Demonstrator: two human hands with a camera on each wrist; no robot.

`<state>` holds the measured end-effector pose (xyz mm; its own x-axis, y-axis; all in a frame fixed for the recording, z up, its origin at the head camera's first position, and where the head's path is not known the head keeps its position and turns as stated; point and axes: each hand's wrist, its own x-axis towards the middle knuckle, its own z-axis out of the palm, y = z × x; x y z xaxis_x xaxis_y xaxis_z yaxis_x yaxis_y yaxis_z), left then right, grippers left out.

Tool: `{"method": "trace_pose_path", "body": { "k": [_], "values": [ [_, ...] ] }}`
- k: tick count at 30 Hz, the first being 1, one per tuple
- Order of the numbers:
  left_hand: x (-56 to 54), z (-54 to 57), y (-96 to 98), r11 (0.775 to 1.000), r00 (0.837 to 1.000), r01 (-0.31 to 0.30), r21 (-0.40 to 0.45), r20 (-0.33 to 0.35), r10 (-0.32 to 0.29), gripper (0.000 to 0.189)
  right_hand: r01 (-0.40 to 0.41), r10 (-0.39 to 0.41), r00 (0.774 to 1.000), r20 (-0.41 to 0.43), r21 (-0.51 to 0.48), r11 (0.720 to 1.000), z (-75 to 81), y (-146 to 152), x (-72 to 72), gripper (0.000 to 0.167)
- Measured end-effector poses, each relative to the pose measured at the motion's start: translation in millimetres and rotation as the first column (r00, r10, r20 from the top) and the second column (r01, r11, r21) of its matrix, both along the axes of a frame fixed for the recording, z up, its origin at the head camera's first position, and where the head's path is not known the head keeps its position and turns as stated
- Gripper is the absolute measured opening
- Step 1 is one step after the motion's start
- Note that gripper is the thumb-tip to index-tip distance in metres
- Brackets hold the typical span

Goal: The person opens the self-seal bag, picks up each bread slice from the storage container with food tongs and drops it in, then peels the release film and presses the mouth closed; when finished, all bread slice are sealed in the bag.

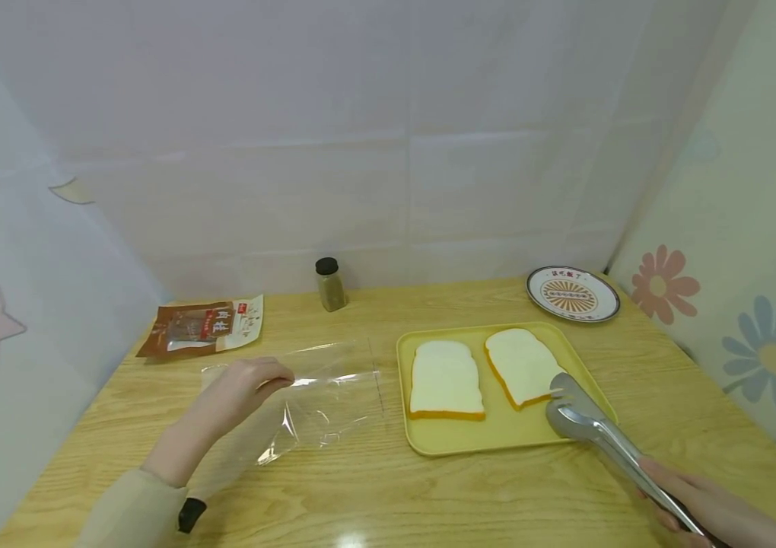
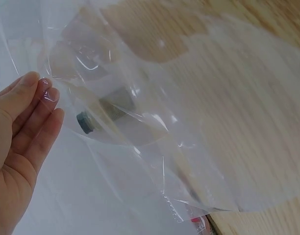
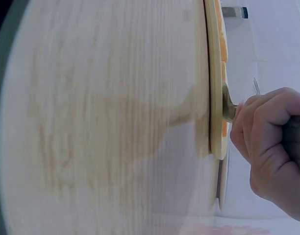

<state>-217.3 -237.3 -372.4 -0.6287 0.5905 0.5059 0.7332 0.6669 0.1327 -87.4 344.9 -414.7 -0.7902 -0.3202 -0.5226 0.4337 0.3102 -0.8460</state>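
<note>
A clear plastic bag (image 1: 333, 396) is pinched at its edge between the thumb and fingers of my left hand (image 1: 244, 388); in the left wrist view the film of the bag (image 2: 155, 132) spreads out from the fingertips. My right hand (image 1: 710, 502) grips metal tongs (image 1: 607, 430) by the handles. The tongs' head is at the lower right corner of the right bread slice (image 1: 525, 365), which lies tilted on a yellow tray (image 1: 504, 441). Beside it on the tray is a left bread slice (image 1: 446, 378). In the right wrist view my right hand (image 3: 272, 142) is curled close beside the tray's edge.
A brown and white food packet (image 1: 199, 327) lies at the back left. A small black-capped jar (image 1: 330, 285) stands by the back wall. At the back right is a round patterned plate (image 1: 573, 294). A black object (image 1: 191, 515) shows near the left sleeve.
</note>
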Motion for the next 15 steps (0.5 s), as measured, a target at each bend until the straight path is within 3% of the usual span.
{"method": "trace_pose_path", "body": {
  "k": [5, 11, 15],
  "values": [
    [0.3, 1.0, 1.1, 1.0, 1.0, 0.016, 0.003, -0.006, -0.016, 0.018, -0.05, 0.048, 0.998, -0.047, -0.047, 0.998, -0.7, -6.2, -5.0, 0.049],
    [0.1, 1.6, 1.9, 1.0, 1.0, 0.02, 0.003, 0.002, -0.02, 0.018, -0.054, 0.06, 0.998, 0.028, -0.174, 0.983, 1.5, -12.1, -9.0, 0.049],
    [0.0, 1.5, 2.4, 1.0, 1.0, 0.016, 0.0, 0.007, -0.016, 0.018, -0.031, 0.031, 1.0, -0.004, -0.095, 0.995, 3.5, -17.7, -14.6, 0.05]
  ]
}}
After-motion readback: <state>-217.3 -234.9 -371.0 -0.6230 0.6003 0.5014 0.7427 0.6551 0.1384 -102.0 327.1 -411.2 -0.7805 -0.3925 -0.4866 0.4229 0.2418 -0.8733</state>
